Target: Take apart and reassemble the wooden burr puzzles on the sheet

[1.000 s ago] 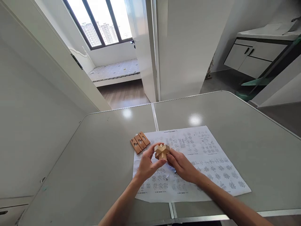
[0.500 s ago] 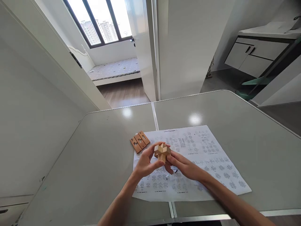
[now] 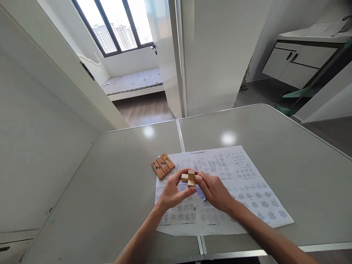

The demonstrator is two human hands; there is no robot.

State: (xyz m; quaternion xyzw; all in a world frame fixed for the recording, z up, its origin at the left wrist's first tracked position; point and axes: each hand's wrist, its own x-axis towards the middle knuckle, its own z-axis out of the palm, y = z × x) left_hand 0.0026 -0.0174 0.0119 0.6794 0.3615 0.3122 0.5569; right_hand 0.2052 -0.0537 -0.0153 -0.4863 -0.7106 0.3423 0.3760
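Observation:
A light wooden burr puzzle (image 3: 190, 179) of interlocking bars is held just above the printed sheet, between both hands. My left hand (image 3: 173, 190) grips it from the left, with the thumb under its near side and the fingers behind. My right hand (image 3: 216, 190) pinches the bar end on the right between thumb and fingers. Beneath lies a large white paper (image 3: 242, 168) covered with small line diagrams. Three flat brown wooden pieces (image 3: 163, 166) with cutouts and printed numbers rest side by side at the paper's upper left corner.
The grey table (image 3: 121, 183) has a metal-edged seam down its middle and a metal rim. Small dark marks or bits (image 3: 205, 200) show on the paper near my right hand. Beyond the table are an open door (image 3: 162, 51), a bed and a white cabinet.
The burr puzzle has been turned in the hands, so its bars now form an upright cross. My right hand has shifted slightly up, its fingers now closed on the right bar.

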